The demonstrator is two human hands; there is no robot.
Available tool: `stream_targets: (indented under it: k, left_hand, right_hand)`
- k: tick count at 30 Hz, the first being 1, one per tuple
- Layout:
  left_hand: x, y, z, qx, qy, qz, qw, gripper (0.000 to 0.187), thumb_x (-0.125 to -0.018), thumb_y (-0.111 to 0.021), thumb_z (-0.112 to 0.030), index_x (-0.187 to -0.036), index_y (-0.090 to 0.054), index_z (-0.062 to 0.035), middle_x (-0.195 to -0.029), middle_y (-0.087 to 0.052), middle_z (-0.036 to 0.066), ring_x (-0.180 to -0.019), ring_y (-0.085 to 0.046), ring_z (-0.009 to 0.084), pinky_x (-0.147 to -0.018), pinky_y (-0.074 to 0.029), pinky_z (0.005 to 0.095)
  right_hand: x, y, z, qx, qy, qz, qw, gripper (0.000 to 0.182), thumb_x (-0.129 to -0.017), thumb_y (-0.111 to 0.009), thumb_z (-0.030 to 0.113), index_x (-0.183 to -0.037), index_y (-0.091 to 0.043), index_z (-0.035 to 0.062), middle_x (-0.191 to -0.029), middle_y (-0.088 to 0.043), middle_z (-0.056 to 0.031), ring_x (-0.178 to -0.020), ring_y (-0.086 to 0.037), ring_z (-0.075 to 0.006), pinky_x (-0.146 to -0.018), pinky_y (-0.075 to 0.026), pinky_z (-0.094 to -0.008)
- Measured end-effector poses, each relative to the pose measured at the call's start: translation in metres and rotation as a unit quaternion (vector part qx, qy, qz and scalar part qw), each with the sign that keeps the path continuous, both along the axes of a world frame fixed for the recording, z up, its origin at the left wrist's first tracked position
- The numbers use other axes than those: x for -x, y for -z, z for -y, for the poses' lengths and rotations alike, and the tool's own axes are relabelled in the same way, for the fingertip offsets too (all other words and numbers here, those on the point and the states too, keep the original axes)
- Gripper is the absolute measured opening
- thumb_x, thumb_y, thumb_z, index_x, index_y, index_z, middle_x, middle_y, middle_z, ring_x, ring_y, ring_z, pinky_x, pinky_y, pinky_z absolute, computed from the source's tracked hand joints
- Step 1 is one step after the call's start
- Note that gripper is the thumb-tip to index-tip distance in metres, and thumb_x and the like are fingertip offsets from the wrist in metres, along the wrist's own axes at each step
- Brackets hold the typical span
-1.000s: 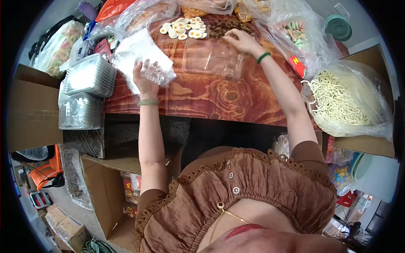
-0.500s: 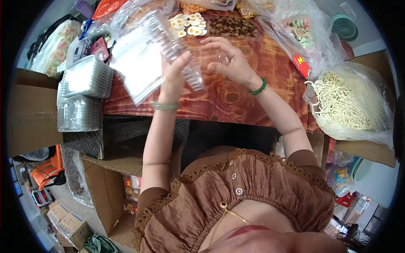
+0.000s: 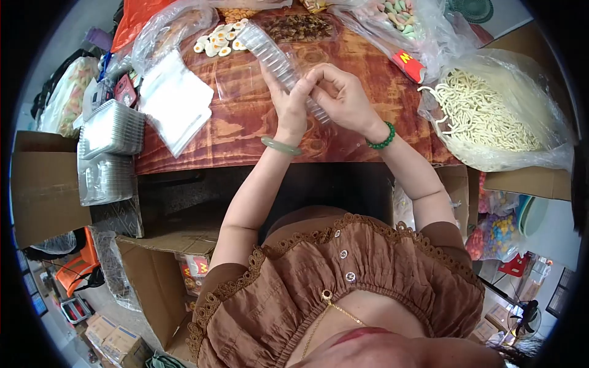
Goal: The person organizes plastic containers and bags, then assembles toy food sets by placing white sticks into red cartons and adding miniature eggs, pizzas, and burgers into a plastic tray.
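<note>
My red-brown table (image 3: 392, 92) stretched ahead. At its right end bulged a plastic bag (image 3: 531, 98) of pale sticks (image 3: 488, 116); at its left end rose stacked clear containers (image 3: 110, 130). Over its middle, ribbed clear plastic (image 3: 270, 54) was clasped in my left hand (image 3: 289, 111); my right hand (image 3: 346, 101) curled narrow at the plastic, whether gripping I couldn't tell. Near its far edge lay egg-like sweets (image 3: 218, 40).

The table (image 3: 202, 144) is being covered by a red-brown, wood-patterned sheet (image 3: 374, 55) and is being evenly lit. Beyond the table's far right corner, a green fan (image 3: 472, 8) is being backed by a pale wall (image 3: 512, 13). Left of the table, toward its near side, a grey floor (image 3: 108, 300) is being occupied by an orange chair (image 3: 80, 271) and stacked cartons (image 3: 119, 343).
</note>
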State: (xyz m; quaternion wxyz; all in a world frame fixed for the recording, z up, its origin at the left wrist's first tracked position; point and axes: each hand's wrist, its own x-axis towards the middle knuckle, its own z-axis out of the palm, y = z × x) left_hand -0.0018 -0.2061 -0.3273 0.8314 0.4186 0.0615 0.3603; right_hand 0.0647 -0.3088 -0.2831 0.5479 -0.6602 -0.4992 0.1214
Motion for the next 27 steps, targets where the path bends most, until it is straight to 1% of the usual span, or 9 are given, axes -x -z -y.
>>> stream_targets:
  k: [5, 7, 10, 12, 14, 17, 19, 22, 27]
  left_hand:
    - [0.028, -0.011, -0.002, 0.005, -0.017, -0.044, 0.999, 0.084, -0.071, -0.065, -0.002, -0.14, -0.016, -0.0083, -0.113, -0.045, 0.009, -0.098, -0.05, 0.0189, -0.086, -0.043, 0.0344]
    - [0.048, 0.015, -0.025, 0.042, 0.018, -0.069, 0.997, 0.074, -0.075, -0.061, -0.011, -0.139, -0.023, -0.0069, -0.109, -0.048, 0.008, -0.093, -0.052, 0.0172, -0.079, -0.046, 0.0318]
    - [0.067, 0.017, -0.039, 0.056, 0.004, -0.077, 0.995, 0.068, -0.079, -0.056, -0.02, -0.139, -0.025, -0.0098, -0.1, -0.052, 0.006, -0.085, -0.054, 0.016, -0.072, -0.049, 0.031]
    - [0.068, 0.028, -0.052, 0.154, 0.041, -0.044, 0.986, 0.067, -0.081, -0.056, -0.022, -0.139, -0.025, -0.0131, -0.093, -0.051, 0.005, -0.079, -0.053, 0.0146, -0.066, -0.048, 0.0297]
    - [0.063, 0.056, -0.07, 0.188, 0.11, -0.049, 0.975, 0.063, -0.082, -0.055, -0.025, -0.138, -0.028, -0.015, -0.09, -0.05, 0.003, -0.076, -0.052, 0.013, -0.06, -0.047, 0.0281]
    - [0.057, 0.047, -0.067, 0.205, 0.029, -0.079, 0.975, 0.059, -0.082, -0.057, -0.029, -0.135, -0.032, -0.0167, -0.086, -0.049, 0.001, -0.075, -0.052, 0.0112, -0.06, -0.045, 0.0269]
    - [0.054, 0.047, -0.071, 0.201, 0.029, -0.083, 0.976, 0.057, -0.082, -0.058, -0.029, -0.132, -0.035, -0.0166, -0.086, -0.049, 0.001, -0.076, -0.052, 0.0114, -0.061, -0.046, 0.027]
    - [0.054, 0.049, -0.079, 0.195, 0.064, -0.074, 0.976, 0.042, -0.082, -0.06, -0.03, -0.117, -0.042, -0.0157, -0.088, -0.051, 0.0, -0.077, -0.053, 0.012, -0.063, -0.046, 0.028]
    - [0.052, 0.025, -0.057, 0.217, 0.065, -0.072, 0.971, 0.025, -0.083, -0.059, -0.028, -0.101, -0.048, -0.0139, -0.083, -0.051, 0.0, -0.073, -0.053, 0.0136, -0.061, -0.046, 0.0297]
  right_hand:
    - [-0.032, -0.01, 0.028, 0.032, 0.077, -0.03, 0.996, 0.011, -0.092, -0.052, 0.012, -0.093, -0.054, 0.0008, -0.089, -0.056, -0.0004, -0.083, -0.051, -0.0062, -0.074, -0.042, -0.0214]
    - [-0.101, -0.006, 0.04, 0.071, 0.017, -0.049, 0.996, 0.014, -0.093, -0.052, 0.015, -0.092, -0.055, 0.0022, -0.085, -0.054, 0.0018, -0.081, -0.051, -0.0056, -0.073, -0.042, -0.0208]
    - [-0.192, -0.005, 0.049, 0.207, -0.036, -0.031, 0.977, 0.017, -0.093, -0.053, 0.018, -0.092, -0.056, 0.0016, -0.083, -0.056, 0.0007, -0.079, -0.051, -0.0054, -0.073, -0.042, -0.0224]
    - [-0.228, 0.02, 0.04, 0.411, -0.013, 0.063, 0.909, 0.016, -0.093, -0.053, 0.019, -0.094, -0.058, 0.0033, -0.084, -0.059, -0.0002, -0.079, -0.053, -0.0068, -0.074, -0.043, -0.0243]
    - [-0.226, 0.039, 0.03, 0.333, 0.05, 0.098, 0.937, 0.019, -0.09, -0.056, 0.024, -0.098, -0.06, 0.0065, -0.087, -0.063, -0.0032, -0.078, -0.055, -0.0095, -0.073, -0.043, -0.0243]
    - [-0.174, 0.056, 0.023, 0.273, 0.281, 0.327, 0.86, 0.046, -0.086, -0.055, 0.046, -0.116, -0.054, 0.0114, -0.113, -0.057, -0.0104, -0.11, -0.05, -0.0238, -0.095, -0.029, -0.0482]
    - [-0.134, 0.062, 0.026, 0.282, 0.184, 0.345, 0.876, 0.058, -0.085, -0.052, 0.053, -0.127, -0.046, 0.0142, -0.131, -0.044, -0.011, -0.127, -0.035, -0.0267, -0.1, -0.015, -0.056]
    - [-0.11, 0.096, 0.024, 0.294, 0.215, 0.377, 0.852, 0.072, -0.08, -0.053, 0.06, -0.133, -0.04, 0.0123, -0.139, -0.036, -0.0148, -0.131, -0.028, -0.0302, -0.103, -0.013, -0.0544]
    - [-0.116, 0.095, -0.007, 0.208, 0.324, 0.352, 0.853, 0.064, -0.084, -0.054, 0.052, -0.132, -0.04, 0.0121, -0.14, -0.034, -0.0139, -0.132, -0.023, -0.0311, -0.102, -0.015, -0.0568]
